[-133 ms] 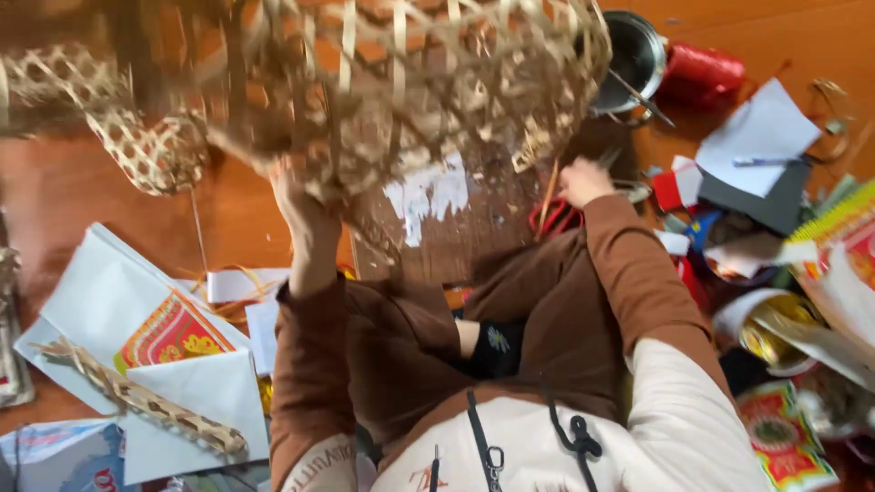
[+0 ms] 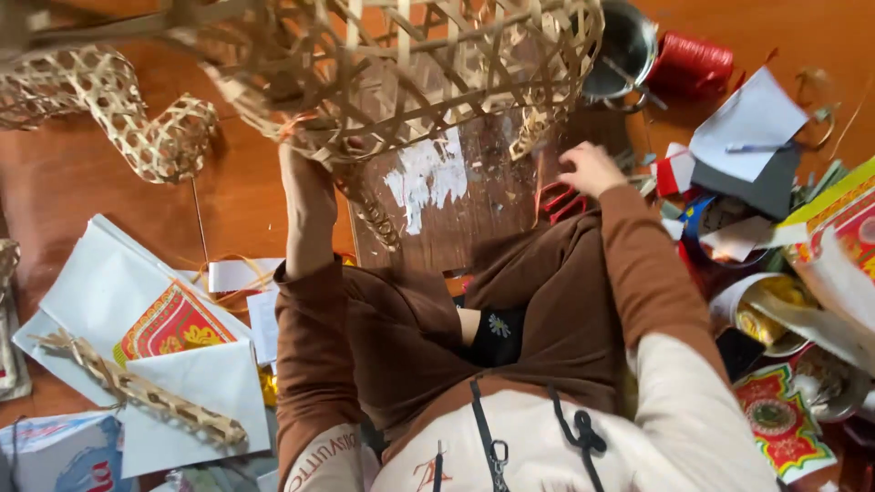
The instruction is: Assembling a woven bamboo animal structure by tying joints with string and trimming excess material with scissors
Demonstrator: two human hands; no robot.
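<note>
A large open-weave bamboo frame fills the top of the view, lifted off the floor. My left hand reaches up into its underside and holds it there; the fingers are hidden among the strips. My right hand is lower on the right, over a worn wooden board smeared with white paste, with its fingers at red-handled scissors. Whether it grips them is unclear. Brown sleeves cover both arms.
A curved woven bamboo piece lies upper left. White paper sheets and a red-and-yellow printed sheet lie at left with a bamboo lattice strip. A metal pot, red thread spool, paper scraps and printed packets crowd the right.
</note>
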